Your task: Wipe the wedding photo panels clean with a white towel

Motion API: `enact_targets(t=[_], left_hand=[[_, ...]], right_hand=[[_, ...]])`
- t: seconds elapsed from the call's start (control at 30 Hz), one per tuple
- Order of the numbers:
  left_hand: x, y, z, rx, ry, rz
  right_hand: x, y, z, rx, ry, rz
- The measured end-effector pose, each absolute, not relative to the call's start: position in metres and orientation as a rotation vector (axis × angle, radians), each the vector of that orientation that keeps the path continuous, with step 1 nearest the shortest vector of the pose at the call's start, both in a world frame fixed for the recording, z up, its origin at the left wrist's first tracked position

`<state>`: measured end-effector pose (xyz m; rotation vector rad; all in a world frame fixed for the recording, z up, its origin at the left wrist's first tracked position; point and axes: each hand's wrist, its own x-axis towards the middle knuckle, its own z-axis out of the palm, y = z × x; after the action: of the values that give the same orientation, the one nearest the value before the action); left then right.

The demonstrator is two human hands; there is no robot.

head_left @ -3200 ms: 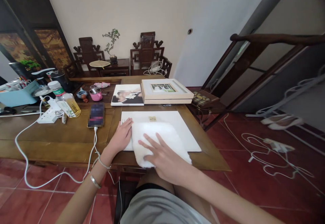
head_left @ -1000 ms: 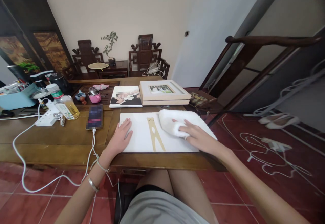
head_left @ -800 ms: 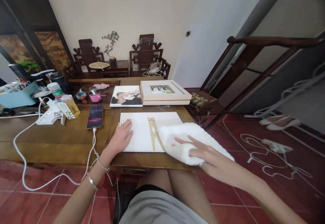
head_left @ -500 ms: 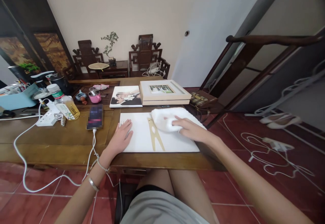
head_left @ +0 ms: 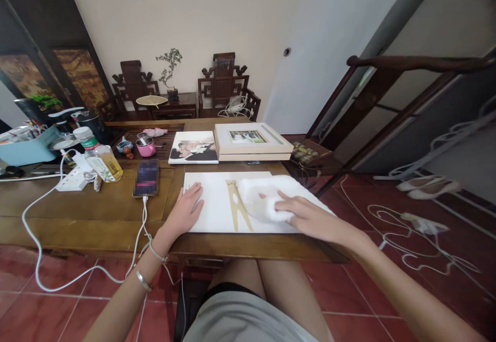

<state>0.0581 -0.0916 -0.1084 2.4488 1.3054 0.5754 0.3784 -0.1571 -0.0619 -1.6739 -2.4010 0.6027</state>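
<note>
A white board or album (head_left: 211, 210) with a long-legged yellowish animal figure printed on it lies flat at the table's front edge; which of the two it is I cannot tell. My left hand (head_left: 188, 208) rests flat on its left side, fingers stretched out. On the right side of it, my right hand (head_left: 300, 212) is closed on a fluffy white cloth (head_left: 258, 197), pressing it against the surface. The cloth covers the right part of the white surface and hangs past its right edge.
Behind lie a photo book (head_left: 194, 148) and stacked pale frames (head_left: 251, 148). To the left are a charging phone (head_left: 146, 177), a bottle (head_left: 101, 158), a power strip (head_left: 72, 178) and a pink cup (head_left: 145, 146). A white cable (head_left: 39, 228) loops over the table's front edge.
My right hand has slid the white cloth to the right and nearer to me over the white surface. My left hand stays in place.
</note>
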Motion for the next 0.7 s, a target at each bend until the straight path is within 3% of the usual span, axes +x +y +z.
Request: enact_targets(t=[0.23,0.7], left_hand=[[0.058,-0.091,-0.109,2.449,1.308,0.579],[0.056,-0.090,-0.109,2.435,1.303,0.587]], right_hand=[[0.378,-0.197,-0.037,-1.684,-2.412,0.817],[0.376,-0.067,-0.058,-1.664,-2.293,0.579]])
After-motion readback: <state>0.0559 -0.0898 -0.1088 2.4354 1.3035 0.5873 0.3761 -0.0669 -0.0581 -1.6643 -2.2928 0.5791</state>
